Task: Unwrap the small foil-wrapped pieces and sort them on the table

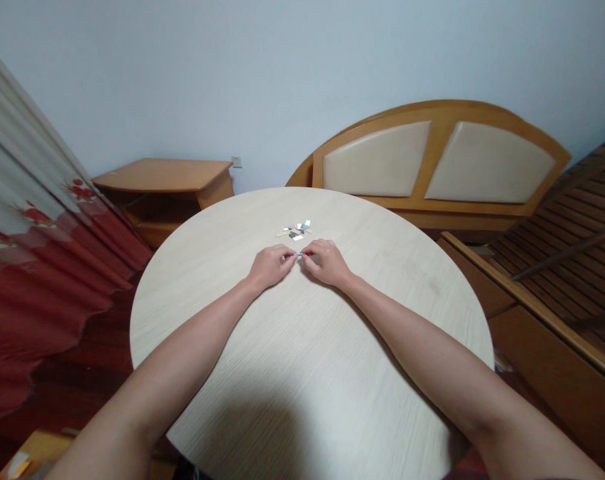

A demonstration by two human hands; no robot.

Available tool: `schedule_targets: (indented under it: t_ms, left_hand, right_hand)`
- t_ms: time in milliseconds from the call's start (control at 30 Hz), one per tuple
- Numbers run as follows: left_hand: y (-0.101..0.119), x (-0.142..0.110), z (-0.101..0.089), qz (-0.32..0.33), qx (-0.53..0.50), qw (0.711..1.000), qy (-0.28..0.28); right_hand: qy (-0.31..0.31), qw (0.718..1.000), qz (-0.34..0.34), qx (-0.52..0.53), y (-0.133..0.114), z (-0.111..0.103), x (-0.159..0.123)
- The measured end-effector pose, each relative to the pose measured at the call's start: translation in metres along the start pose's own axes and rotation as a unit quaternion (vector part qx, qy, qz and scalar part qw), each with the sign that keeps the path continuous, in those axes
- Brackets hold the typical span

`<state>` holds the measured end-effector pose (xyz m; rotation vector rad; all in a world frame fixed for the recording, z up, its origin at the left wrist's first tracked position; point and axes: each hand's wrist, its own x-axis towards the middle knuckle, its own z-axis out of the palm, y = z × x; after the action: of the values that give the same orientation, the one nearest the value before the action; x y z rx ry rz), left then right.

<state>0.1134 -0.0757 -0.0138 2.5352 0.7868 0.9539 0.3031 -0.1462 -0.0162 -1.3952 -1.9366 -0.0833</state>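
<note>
Silver-coloured and slim, a small strip [298, 255] is being pinched from both ends between the fingertips of the left hand [271, 265] and the right hand [326, 262], its long axis pointing side to side. A little cluster of silver, dark and pale pieces [295, 231] is lying just ahead of it, while the hands are being held near the middle of the round pale wood-grain table [362, 320], well apart from its curved edge.
</note>
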Motion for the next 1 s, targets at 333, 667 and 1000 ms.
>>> schedule_targets:
  t_ms: [333,667,1000]
  left_hand:
    - [-0.0012,0.0003,0.0001,0.002,0.001,1.000,-0.002]
    - [-0.0030,0.0003,0.0012,0.009,-0.008,1.000,0.003]
    - [-0.0031,0.0001,-0.0002,0.029,-0.017,0.999,0.016]
  right_hand:
    - [-0.010,1.000,0.006,-0.006,-0.0015,-0.0004,0.0008]
    - [-0.012,1.000,0.007,-0.002,-0.0011,-0.0009,0.0010]
    - [-0.017,1.000,0.010,0.001,-0.0015,-0.0013,-0.0002]
